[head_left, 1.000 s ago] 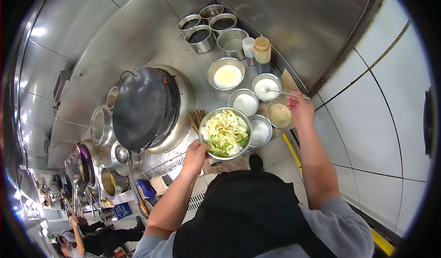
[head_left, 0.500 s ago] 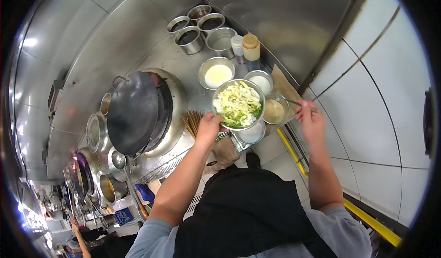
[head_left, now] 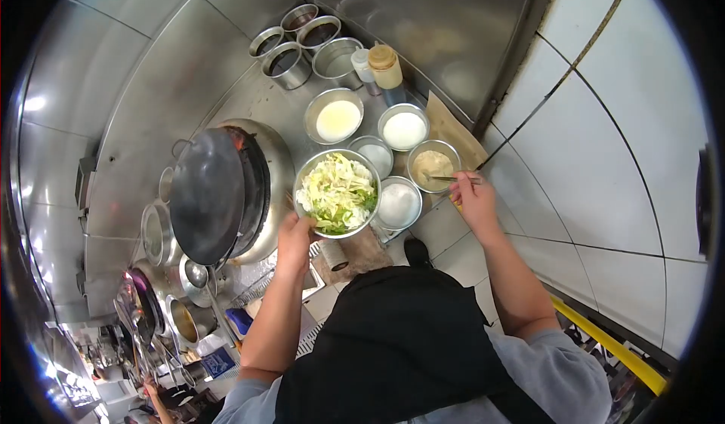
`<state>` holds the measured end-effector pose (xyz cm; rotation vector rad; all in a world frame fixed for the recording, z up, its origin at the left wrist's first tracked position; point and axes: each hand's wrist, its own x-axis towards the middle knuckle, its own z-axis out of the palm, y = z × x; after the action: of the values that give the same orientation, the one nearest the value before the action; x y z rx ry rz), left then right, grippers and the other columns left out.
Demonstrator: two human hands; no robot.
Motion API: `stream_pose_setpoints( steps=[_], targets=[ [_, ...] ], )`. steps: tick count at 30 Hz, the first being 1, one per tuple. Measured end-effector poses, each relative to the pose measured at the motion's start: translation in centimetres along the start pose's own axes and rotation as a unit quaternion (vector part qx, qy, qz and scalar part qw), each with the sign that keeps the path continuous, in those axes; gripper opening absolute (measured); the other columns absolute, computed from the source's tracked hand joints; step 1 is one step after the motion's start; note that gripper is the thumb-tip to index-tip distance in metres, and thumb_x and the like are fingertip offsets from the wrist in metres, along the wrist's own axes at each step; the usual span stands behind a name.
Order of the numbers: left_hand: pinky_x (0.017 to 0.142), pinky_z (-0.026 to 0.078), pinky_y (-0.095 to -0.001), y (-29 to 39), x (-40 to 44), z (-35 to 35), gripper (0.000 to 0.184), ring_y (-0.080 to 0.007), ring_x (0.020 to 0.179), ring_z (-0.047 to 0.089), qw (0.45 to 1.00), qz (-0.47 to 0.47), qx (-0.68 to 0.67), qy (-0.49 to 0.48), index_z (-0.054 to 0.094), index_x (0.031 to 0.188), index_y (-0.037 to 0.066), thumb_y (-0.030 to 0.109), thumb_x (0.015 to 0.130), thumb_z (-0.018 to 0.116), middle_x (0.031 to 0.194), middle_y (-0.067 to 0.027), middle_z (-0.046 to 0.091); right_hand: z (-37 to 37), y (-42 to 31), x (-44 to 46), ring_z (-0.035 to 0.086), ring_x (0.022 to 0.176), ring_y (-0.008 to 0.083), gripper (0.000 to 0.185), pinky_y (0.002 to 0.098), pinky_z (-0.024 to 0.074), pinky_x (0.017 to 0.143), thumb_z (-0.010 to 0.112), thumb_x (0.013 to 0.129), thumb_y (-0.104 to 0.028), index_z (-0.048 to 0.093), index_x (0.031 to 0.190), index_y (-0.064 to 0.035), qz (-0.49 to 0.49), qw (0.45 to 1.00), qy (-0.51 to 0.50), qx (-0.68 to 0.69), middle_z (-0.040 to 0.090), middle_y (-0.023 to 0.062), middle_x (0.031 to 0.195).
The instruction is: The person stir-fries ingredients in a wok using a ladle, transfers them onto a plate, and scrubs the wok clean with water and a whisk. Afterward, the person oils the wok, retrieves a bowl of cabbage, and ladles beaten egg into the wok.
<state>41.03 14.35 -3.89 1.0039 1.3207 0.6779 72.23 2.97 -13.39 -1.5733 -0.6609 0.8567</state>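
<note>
My left hand [head_left: 296, 241] grips the near left rim of a metal bowl [head_left: 302, 218] filled with white rice, pale shredded vegetable and chopped greens [head_left: 338, 192]. My right hand [head_left: 474, 197] pinches the handle of a small spoon [head_left: 444, 178]. The spoon's far end sits in a bowl of beige powder [head_left: 433, 163]. Around these stand a bowl of white granules [head_left: 397, 203], another with white contents [head_left: 375, 154], and a third of white powder or granules [head_left: 404, 130]. Behind the rice bowl is a bowl of pale yellow substance [head_left: 337, 120].
A large black wok [head_left: 208, 197] rests tilted on a round burner to the left. Two squeeze bottles [head_left: 384, 65] and several metal pots of dark liquid [head_left: 284, 63] stand at the back. White tiled wall [head_left: 604, 160] rises on the right. Another person's arm [head_left: 155, 401] shows lower left.
My left hand has carried the rice bowl to the left, uncovering the seasoning bowls. My right hand has moved slightly left and down with the spoon, now with its end in the beige powder.
</note>
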Motion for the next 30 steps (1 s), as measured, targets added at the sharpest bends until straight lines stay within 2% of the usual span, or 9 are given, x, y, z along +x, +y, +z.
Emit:
stream_pose_setpoints(
  steps=[2, 7, 14, 17, 19, 20, 23, 26, 30],
  targets=[
    [0.066, 0.055, -0.0331, 0.0, -0.4, 0.1, 0.019, -0.0204, 0.074, 0.064, 1.000, 0.004, -0.009, 0.001, 0.052, 0.099, -0.004, 0.005, 0.082, 0.046, 0.089, -0.0136, 0.062, -0.6, 0.4, 0.5, 0.054, 0.057, 0.0106, 0.027, 0.0227, 0.0431, 0.052, 0.048, 0.096, -0.023, 0.060, 0.098, 0.0010, 0.041, 0.998, 0.009, 0.045, 0.061, 0.0055, 0.074],
    [0.068, 0.055, -0.0319, -0.1, -1.2, 0.7, 0.021, -0.0196, 0.074, 0.064, 1.000, -0.006, -0.011, -0.012, 0.053, 0.099, -0.004, 0.005, 0.082, 0.047, 0.090, -0.0126, 0.063, -2.9, -1.9, 1.3, 0.054, 0.057, 0.0110, 0.026, 0.0237, 0.0428, 0.050, 0.046, 0.096, -0.023, 0.059, 0.097, 0.0004, 0.087, 0.984, 0.056, 0.147, 0.060, 0.0071, 0.072],
    [0.066, 0.052, -0.0290, -1.8, -0.5, 1.2, 0.022, -0.0164, 0.073, 0.062, 0.999, -0.001, 0.043, -0.017, 0.058, 0.098, -0.005, 0.006, 0.082, 0.048, 0.087, -0.0101, 0.064, -3.3, -9.8, -0.9, 0.055, 0.058, 0.0122, 0.029, 0.0241, 0.0436, 0.052, 0.046, 0.096, -0.024, 0.058, 0.097, 0.0026, 0.047, 0.971, -0.003, 0.236, 0.061, 0.0083, 0.075],
    [0.065, 0.050, -0.0276, -2.0, -0.1, 2.4, 0.021, -0.0151, 0.074, 0.060, 0.999, -0.004, 0.043, -0.022, 0.058, 0.098, -0.005, 0.006, 0.082, 0.049, 0.087, -0.0092, 0.063, -1.6, -12.1, -1.8, 0.054, 0.058, 0.0121, 0.026, 0.0236, 0.0423, 0.052, 0.047, 0.095, -0.021, 0.059, 0.098, 0.0016, 0.005, 0.975, -0.054, 0.216, 0.061, 0.0088, 0.075],
    [0.063, 0.049, -0.0277, -2.2, 0.0, 3.5, 0.021, -0.0151, 0.072, 0.059, 0.999, -0.007, 0.041, -0.020, 0.058, 0.098, -0.004, 0.008, 0.082, 0.049, 0.086, -0.0092, 0.063, -0.5, -10.6, -1.2, 0.053, 0.058, 0.0097, 0.025, 0.0230, 0.0422, 0.052, 0.050, 0.095, -0.023, 0.060, 0.101, -0.0013, -0.202, 0.976, 0.026, -0.073, 0.062, 0.0061, 0.077],
    [0.063, 0.049, -0.0278, -2.1, 0.0, 3.8, 0.021, -0.0152, 0.072, 0.059, 0.999, -0.005, 0.043, -0.009, 0.058, 0.098, -0.004, 0.009, 0.083, 0.050, 0.086, -0.0091, 0.063, -0.1, -9.9, -0.8, 0.053, 0.058, 0.0097, 0.025, 0.0230, 0.0422, 0.052, 0.050, 0.095, -0.023, 0.060, 0.101, -0.0013, -0.212, 0.975, 0.006, -0.070, 0.062, 0.0061, 0.077],
    [0.063, 0.051, -0.0281, -2.5, -0.3, 4.2, 0.026, -0.0168, 0.074, 0.062, 0.999, -0.014, -0.031, -0.034, 0.055, 0.104, -0.006, 0.009, 0.084, 0.049, 0.090, -0.0118, 0.064, -0.1, -5.8, 1.4, 0.053, 0.059, 0.0097, 0.024, 0.0229, 0.0414, 0.051, 0.054, 0.093, -0.024, 0.060, 0.104, -0.0032, 0.000, 1.000, 0.003, 0.004, 0.063, 0.0075, 0.081],
    [0.061, 0.049, -0.0260, -3.9, -0.3, 3.7, 0.023, -0.0150, 0.072, 0.060, 0.997, -0.017, -0.069, -0.031, 0.056, 0.100, -0.004, 0.009, 0.083, 0.051, 0.087, -0.0091, 0.063, 0.4, -3.4, 2.9, 0.055, 0.058, 0.0115, 0.034, 0.0226, 0.0423, 0.050, 0.055, 0.092, -0.028, 0.051, 0.117, -0.0052, 0.157, 0.980, -0.014, 0.124, 0.065, 0.0108, 0.086],
    [0.064, 0.047, -0.0253, -3.1, -2.9, 2.1, 0.023, -0.0125, 0.073, 0.057, 0.992, -0.001, -0.124, 0.007, 0.057, 0.101, -0.003, 0.009, 0.082, 0.052, 0.087, -0.0058, 0.062, -1.4, -5.9, 4.6, 0.055, 0.054, 0.0126, 0.045, 0.0234, 0.0434, 0.047, 0.054, 0.090, -0.032, 0.042, 0.128, -0.0102, 0.177, 0.971, -0.025, 0.160, 0.065, 0.0118, 0.082]
  ],
)
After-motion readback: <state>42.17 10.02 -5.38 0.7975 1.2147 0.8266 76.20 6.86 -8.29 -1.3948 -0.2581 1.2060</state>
